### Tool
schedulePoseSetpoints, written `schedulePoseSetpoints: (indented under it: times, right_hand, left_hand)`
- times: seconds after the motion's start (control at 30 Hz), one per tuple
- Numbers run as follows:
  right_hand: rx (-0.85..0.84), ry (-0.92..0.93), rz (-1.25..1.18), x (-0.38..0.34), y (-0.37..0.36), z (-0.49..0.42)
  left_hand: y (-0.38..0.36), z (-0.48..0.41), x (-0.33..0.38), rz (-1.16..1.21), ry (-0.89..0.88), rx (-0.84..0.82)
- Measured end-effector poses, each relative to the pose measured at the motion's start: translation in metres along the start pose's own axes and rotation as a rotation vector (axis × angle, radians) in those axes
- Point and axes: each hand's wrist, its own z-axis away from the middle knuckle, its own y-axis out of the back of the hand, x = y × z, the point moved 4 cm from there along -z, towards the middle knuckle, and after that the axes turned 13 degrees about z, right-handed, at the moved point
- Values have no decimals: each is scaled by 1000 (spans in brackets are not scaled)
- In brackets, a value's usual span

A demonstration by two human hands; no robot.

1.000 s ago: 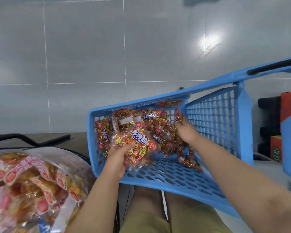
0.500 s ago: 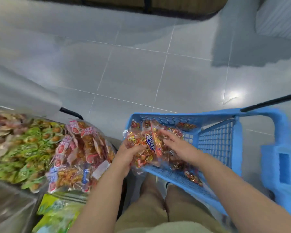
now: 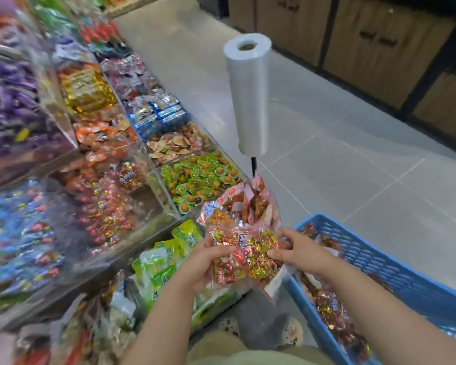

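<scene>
Crinkly red-and-gold snack packets (image 3: 245,255) at lower centre, gripped by left hand (image 3: 199,267) and pinched by right hand (image 3: 299,252), blue lattice plastic basket (image 3: 379,262) lower right holding more packets, clear bins of glossy sweets (image 3: 195,177) upper left, plastic bag roll (image 3: 249,93) above.

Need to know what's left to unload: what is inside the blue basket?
Red-and-gold snack packets lie on the floor of the blue basket. The right forearm covers its middle, so how many lie there cannot be counted.

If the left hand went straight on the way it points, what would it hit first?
The left hand grips the snack packets; carrying them on, it would likely meet the bag of red-and-white packets at the display's corner, though depth is unclear.
</scene>
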Motion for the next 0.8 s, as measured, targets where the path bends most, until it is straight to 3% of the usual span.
schedulePoseSetpoints:
  times: [0.23, 0.4, 0.63, 0.8]
  right_hand:
    - [-112, -6, -304, -104, -71, -46]
    - [-74, -12, -483, -174, -108, -77]
    - [413, 236, 294, -272, -103, -128]
    - [459, 263, 503, -326, -136, -173]
  left_hand:
    - [121, 58, 46, 161, -182, 177]
    - [206, 93, 91, 218, -363, 266]
    - [295, 104, 150, 122, -478, 505]
    - [315, 91, 181, 112, -540, 576]
